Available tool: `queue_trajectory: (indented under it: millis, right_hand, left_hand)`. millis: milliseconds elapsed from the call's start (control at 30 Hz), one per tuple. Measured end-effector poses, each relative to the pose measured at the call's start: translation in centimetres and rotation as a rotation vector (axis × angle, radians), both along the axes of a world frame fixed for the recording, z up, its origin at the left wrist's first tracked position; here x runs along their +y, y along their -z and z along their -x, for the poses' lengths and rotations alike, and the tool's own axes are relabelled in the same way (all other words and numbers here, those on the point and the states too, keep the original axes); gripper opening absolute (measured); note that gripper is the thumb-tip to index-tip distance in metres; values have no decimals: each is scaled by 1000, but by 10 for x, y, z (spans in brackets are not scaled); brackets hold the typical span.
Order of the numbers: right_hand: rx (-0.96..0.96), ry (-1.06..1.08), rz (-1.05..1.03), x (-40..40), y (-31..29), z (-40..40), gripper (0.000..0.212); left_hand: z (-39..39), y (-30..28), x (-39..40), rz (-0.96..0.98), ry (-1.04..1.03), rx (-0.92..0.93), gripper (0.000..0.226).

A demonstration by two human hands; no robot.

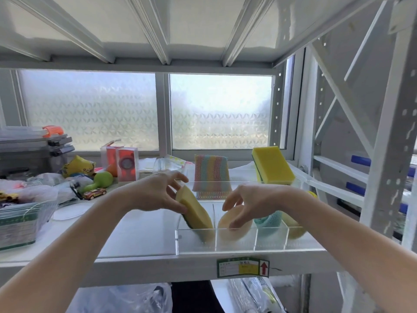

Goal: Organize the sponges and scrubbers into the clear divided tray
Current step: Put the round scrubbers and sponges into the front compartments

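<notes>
The divided tray (230, 247) sits on the shelf (135, 236), right of the clutter (67, 181).

A white metal shelving rack (203, 263) fills the frame, its ribbed upper shelf (158, 30) across the top and a perforated upright post (388, 154) at right. Behind, two frosted patterned window panes (90, 109) glow with soft daylight, split by a white frame.

Both bare forearms reach forward and converge. The left hand (155, 192) has the fingers curled in a pinch, thumb below. The right hand (250, 204) bends down at the wrist, fingers loosely curved.
</notes>
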State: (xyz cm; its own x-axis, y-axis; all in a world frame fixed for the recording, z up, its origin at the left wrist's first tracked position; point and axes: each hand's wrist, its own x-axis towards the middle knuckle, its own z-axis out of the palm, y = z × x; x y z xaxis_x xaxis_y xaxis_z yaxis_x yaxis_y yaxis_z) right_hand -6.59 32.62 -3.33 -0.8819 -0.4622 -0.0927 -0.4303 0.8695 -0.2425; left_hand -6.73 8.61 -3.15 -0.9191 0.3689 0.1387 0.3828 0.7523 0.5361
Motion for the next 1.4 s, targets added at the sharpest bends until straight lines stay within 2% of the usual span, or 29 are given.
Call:
queue_trajectory:
  millis: [133, 300, 533, 633, 900, 1167, 1400]
  right_hand:
    - [-1, 6, 19, 1, 0, -2, 55]
    - [-3, 16, 25, 2, 0, -2, 56]
    - [-11, 18, 39, 6, 1, -3, 54]
    - [-11, 24, 40, 8, 2, -3, 54]
    - [-15, 35, 65, 10, 1, -6, 56]
    - [-40, 15, 95, 17, -9, -5, 55]
    - [-53, 28, 68, 17, -2, -5, 48]
  left_hand:
    - [2, -2, 17, -51, 24, 35, 62]
    - [3, -1, 43, -10, 87, 84, 51]
    - [5, -6, 66, 237, 105, 118, 47]
    - [8, -3, 67, 271, 102, 86, 48]
    - [10, 2, 63, 228, 91, 18, 49]
    - [12, 4, 55, 196, 91, -68, 74]
    - [15, 10, 52, 203, 81, -88, 66]
